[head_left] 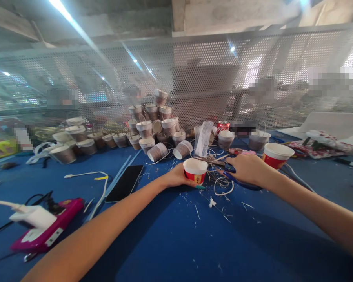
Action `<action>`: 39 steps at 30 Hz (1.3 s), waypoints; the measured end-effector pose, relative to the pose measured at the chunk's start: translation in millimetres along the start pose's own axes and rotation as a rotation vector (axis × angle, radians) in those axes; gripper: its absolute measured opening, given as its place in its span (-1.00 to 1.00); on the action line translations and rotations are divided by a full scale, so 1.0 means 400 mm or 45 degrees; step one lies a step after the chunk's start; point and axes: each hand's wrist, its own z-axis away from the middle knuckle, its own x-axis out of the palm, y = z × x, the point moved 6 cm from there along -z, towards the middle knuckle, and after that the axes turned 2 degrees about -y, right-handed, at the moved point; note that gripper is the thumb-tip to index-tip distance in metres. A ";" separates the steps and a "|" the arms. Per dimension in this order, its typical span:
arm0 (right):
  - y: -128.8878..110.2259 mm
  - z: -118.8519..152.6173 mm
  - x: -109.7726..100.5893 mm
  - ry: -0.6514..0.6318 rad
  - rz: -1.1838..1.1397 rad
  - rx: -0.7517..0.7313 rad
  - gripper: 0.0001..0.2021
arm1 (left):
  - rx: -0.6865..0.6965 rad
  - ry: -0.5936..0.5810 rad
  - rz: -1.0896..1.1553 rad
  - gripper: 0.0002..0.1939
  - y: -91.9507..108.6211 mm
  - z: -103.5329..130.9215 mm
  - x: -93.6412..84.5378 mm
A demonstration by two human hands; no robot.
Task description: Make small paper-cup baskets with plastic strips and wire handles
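My left hand [178, 177] is wrapped round the near left side of a red and white paper cup [195, 170], which stands mouth up at the middle of the table. In my right hand [244, 168] is a pair of scissors [233, 177] with dark blue handles; its blades point left, over the cup's far rim. Whether the blades touch the rim I cannot tell. A second red and white paper cup [277, 156] stands behind my right wrist. Cut strings and white scraps [223, 191] lie just right of the held cup.
Small brown-and-white buckets [144, 127] are stacked at the back, against a perforated metal screen [206, 70]. A bundle of clear strips [204, 140] and a red can [222, 126] stand behind the cup. A phone [125, 183] and a magenta power strip [54, 223] with cables lie left.
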 end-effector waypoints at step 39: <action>0.026 -0.019 -0.003 0.069 -0.024 -0.114 -0.47 | 0.103 0.178 0.192 -0.16 -0.021 0.021 -0.016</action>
